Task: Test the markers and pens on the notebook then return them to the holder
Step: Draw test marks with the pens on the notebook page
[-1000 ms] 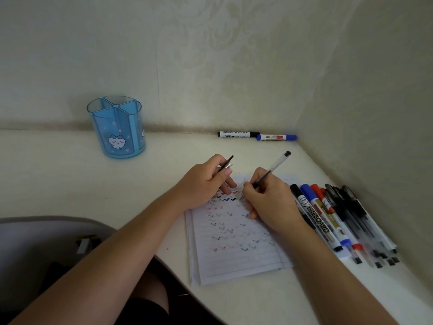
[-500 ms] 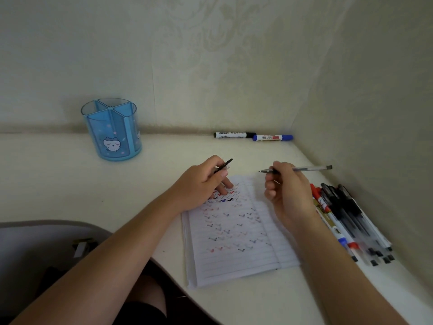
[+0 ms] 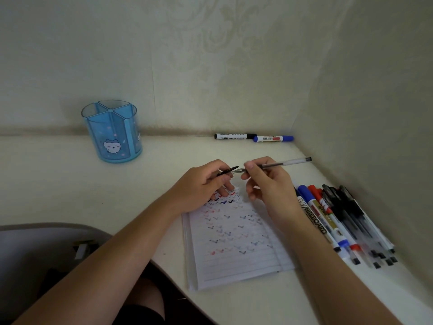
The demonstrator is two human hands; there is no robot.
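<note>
A lined notebook (image 3: 236,245) covered with small coloured tick marks lies open on the white desk. Above its top edge my right hand (image 3: 269,186) grips a clear black-ink pen (image 3: 283,163) held level, tip pointing left. My left hand (image 3: 201,186) pinches the pen's black cap (image 3: 228,171), whose open end almost meets the pen tip. The blue compartmented holder (image 3: 112,132) with a cat face stands at the back left, with nothing visible in it. A row of whiteboard markers and pens (image 3: 339,221) lies right of the notebook.
A black marker (image 3: 235,136) and a blue marker (image 3: 273,138) lie end to end along the back wall. Walls close off the back and the right side. A chair seat (image 3: 42,249) sits under the desk's curved front edge at lower left.
My right hand lifted the pen off the page, turned it level and brought its tip left to the cap in my left hand.
</note>
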